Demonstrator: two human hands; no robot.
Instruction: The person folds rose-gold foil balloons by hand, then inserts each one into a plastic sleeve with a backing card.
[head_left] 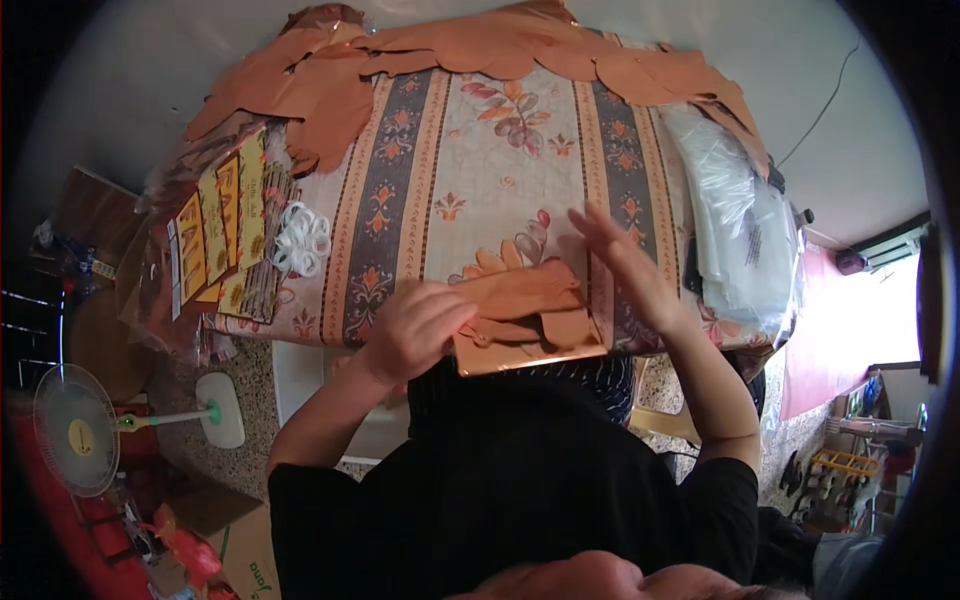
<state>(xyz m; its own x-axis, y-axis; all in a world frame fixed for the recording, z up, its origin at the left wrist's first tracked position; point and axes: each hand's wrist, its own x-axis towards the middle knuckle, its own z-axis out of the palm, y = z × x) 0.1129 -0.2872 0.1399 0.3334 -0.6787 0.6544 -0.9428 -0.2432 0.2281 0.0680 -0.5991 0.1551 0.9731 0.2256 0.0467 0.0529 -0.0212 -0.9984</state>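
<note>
A folded orange-brown sheet (525,290) with a shiny near edge is at the table's near edge, close to my body. Dark gaps show between its layers and flaps. My left hand (415,325) grips its left end, fingers curled over the top and the thumb hidden. To the right, my right hand (632,270) is raised and apart from the sheet, its fingers stretched out and holding nothing. The patterned tablecloth (480,185) lies beneath.
Similar scalloped orange-brown sheets (500,50) line the far edge. At left lie yellow printed cards (220,235), thin brown sticks (283,190) and white rings (302,240). Clear plastic bags (745,240) are stacked at right. A fan (78,430) stands at lower left.
</note>
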